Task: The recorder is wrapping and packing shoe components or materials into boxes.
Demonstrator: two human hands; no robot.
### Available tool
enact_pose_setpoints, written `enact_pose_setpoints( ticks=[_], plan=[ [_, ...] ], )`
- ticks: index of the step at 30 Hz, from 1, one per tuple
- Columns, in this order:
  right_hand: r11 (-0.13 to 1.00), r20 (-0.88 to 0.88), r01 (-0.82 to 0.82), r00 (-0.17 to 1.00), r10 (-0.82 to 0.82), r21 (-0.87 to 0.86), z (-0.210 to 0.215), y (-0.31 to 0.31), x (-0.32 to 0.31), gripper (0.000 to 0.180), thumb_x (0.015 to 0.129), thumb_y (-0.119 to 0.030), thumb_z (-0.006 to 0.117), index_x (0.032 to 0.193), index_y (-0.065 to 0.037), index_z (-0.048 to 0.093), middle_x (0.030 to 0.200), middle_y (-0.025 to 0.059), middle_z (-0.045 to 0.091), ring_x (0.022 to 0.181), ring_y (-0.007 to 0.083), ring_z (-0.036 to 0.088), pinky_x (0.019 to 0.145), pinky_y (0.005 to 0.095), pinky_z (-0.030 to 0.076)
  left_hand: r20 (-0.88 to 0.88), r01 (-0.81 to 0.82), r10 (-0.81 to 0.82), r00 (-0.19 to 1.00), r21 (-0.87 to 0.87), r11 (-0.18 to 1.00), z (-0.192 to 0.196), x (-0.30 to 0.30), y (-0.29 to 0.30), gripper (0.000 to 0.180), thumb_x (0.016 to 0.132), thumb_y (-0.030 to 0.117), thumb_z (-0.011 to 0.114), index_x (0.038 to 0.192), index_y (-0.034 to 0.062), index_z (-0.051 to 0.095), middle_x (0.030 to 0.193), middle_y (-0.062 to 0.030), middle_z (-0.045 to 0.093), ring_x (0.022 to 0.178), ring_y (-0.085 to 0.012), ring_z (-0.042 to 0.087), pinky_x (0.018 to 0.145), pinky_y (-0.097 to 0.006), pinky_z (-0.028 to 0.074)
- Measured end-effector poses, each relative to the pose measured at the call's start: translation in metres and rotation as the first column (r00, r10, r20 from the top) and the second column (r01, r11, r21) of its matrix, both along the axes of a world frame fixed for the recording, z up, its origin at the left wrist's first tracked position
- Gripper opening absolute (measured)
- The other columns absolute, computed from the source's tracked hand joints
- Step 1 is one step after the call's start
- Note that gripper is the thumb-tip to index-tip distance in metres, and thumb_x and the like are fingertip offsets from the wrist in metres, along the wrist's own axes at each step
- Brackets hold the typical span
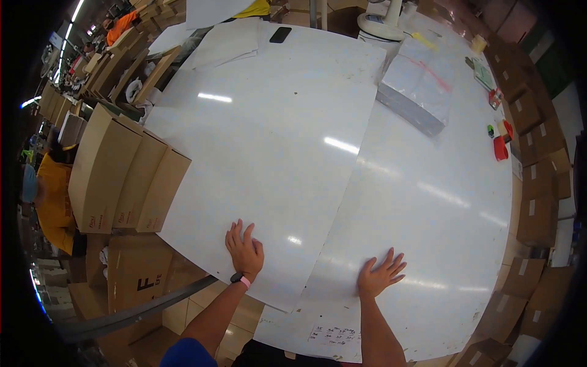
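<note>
Neither hand grips anything: the left hand (245, 249) lies flat, fingers spread, on the near edge of a large white sheet (269, 147), and the right hand (379, 275) lies flat and open on the white table (440, 232) just beside that sheet. A stack of clear bags (419, 82) sits beyond the sheet's far right corner; brown cartons (122, 174) stand against its left edge.
</note>
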State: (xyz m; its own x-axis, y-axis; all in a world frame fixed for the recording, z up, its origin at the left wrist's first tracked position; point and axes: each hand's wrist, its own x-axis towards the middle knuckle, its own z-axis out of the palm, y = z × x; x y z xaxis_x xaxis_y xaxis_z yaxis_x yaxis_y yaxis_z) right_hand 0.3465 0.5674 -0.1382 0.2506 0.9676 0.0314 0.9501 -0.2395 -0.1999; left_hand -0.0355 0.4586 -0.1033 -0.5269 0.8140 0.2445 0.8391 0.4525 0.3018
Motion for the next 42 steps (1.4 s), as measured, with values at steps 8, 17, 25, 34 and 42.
enact_pose_setpoints(
  ticks=[8, 17, 25, 34, 42],
  plan=[
    [0.999, -0.011, 0.009, 1.0, -0.009, -0.032, -0.003, -0.001, -0.001, 0.078, 0.108, -0.035, 0.063, 0.18, -0.016, 0.042, 0.192, 0.0214, 0.025, 0.178, 0.0522, 0.013, 0.141, 0.0748, 0.003, 0.041, -0.026, 0.025, 0.999, 0.021, 0.999, -0.001, -0.001, -0.004, 0.052, 0.099, 0.006, 0.069, 0.151, 0.0062, 0.064, 0.169, -0.0222, 0.055, 0.161, -0.0498, 0.046, 0.134, -0.068, 0.034],
    [0.999, -0.004, 0.016, 1.0, -0.016, -0.03, -0.004, 0.0, 0.002, 0.077, 0.109, -0.034, 0.063, 0.181, -0.016, 0.041, 0.192, 0.0212, 0.025, 0.178, 0.0523, 0.013, 0.141, 0.0748, 0.003, 0.354, -0.27, 0.184, 0.917, 0.21, 0.94, -0.022, -0.012, 0.001, 0.044, 0.107, -0.001, 0.063, 0.151, 0.0006, 0.061, 0.16, -0.0208, 0.063, 0.154, -0.0437, 0.057, 0.131, -0.053, 0.044],
    [0.999, -0.007, 0.016, 1.0, -0.016, -0.036, -0.005, 0.001, 0.0, 0.076, 0.11, -0.035, 0.061, 0.181, -0.017, 0.041, 0.192, 0.0199, 0.024, 0.179, 0.0512, 0.012, 0.141, 0.0736, 0.002, 0.91, -0.716, -0.385, -0.152, 0.167, 0.678, 0.046, -0.138, 0.149, 0.074, 0.124, 0.06, 0.038, 0.175, 0.006, 0.046, 0.173, -0.0128, 0.056, 0.156, -0.0368, 0.057, 0.132, -0.048, 0.045],
    [0.999, 0.004, 0.023, 1.0, -0.023, -0.033, -0.009, 0.003, 0.002, 0.076, 0.109, -0.035, 0.062, 0.181, -0.017, 0.041, 0.192, 0.0205, 0.025, 0.179, 0.0514, 0.013, 0.141, 0.0742, 0.002, 0.836, -0.72, -0.405, -0.369, 0.018, 0.694, 0.026, -0.13, 0.127, 0.082, 0.118, 0.068, 0.053, 0.178, 0.0129, 0.045, 0.172, -0.0103, 0.059, 0.156, -0.0359, 0.057, 0.132, -0.054, 0.046],
    [1.0, -0.023, -0.002, 1.0, 0.002, -0.02, -0.014, -0.001, -0.002, 0.078, 0.109, -0.035, 0.063, 0.181, -0.016, 0.041, 0.192, 0.0222, 0.025, 0.178, 0.0534, 0.012, 0.14, 0.0755, 0.001, 0.934, -0.523, -0.015, -0.357, -0.186, 0.832, -0.005, -0.131, 0.093, 0.077, 0.112, 0.036, 0.082, 0.171, -0.0005, 0.048, 0.169, -0.0125, 0.062, 0.153, -0.034, 0.06, 0.13, -0.05, 0.052]
  ],
)
